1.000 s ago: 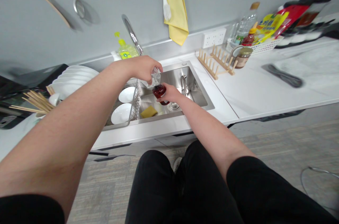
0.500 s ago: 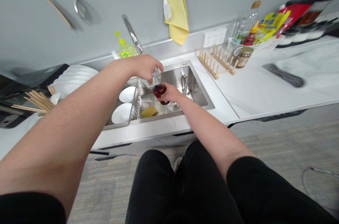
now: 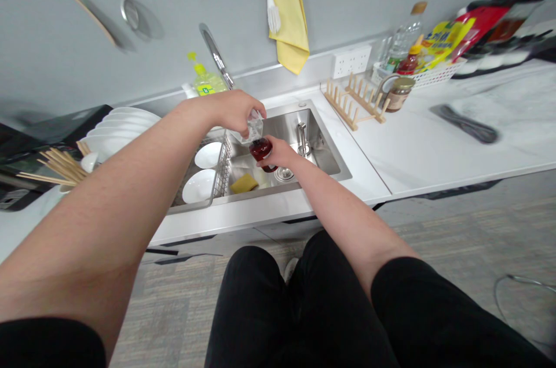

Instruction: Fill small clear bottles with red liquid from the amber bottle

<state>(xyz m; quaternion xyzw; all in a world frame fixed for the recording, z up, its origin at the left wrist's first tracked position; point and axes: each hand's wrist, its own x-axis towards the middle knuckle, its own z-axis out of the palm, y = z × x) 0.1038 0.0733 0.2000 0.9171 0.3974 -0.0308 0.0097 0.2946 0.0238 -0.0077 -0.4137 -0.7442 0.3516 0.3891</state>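
My left hand [image 3: 240, 111] is closed on a clear, faceted container [image 3: 254, 126] that tilts over the sink [image 3: 328, 150]. Just below it, my right hand [image 3: 278, 152] wraps round a small bottle [image 3: 261, 149] of dark red liquid. The container's lower edge meets the top of the bottle; whether they touch or anything flows between them I cannot tell. Under both hands, a yellow sponge [image 3: 244, 184] lies on the sink floor beside the drain [image 3: 284, 174].
A wire rack with white bowls [image 3: 199, 185] fills the sink's left side. Behind stand a curved faucet [image 3: 216, 55] and a dish soap bottle [image 3: 207, 81]. To the right are a wooden plate rack [image 3: 356, 102], a brown jar [image 3: 399, 95] and a basket of condiments [image 3: 438, 73].
Both hands keep their hold and position over the sink. The view has shifted only very slightly.
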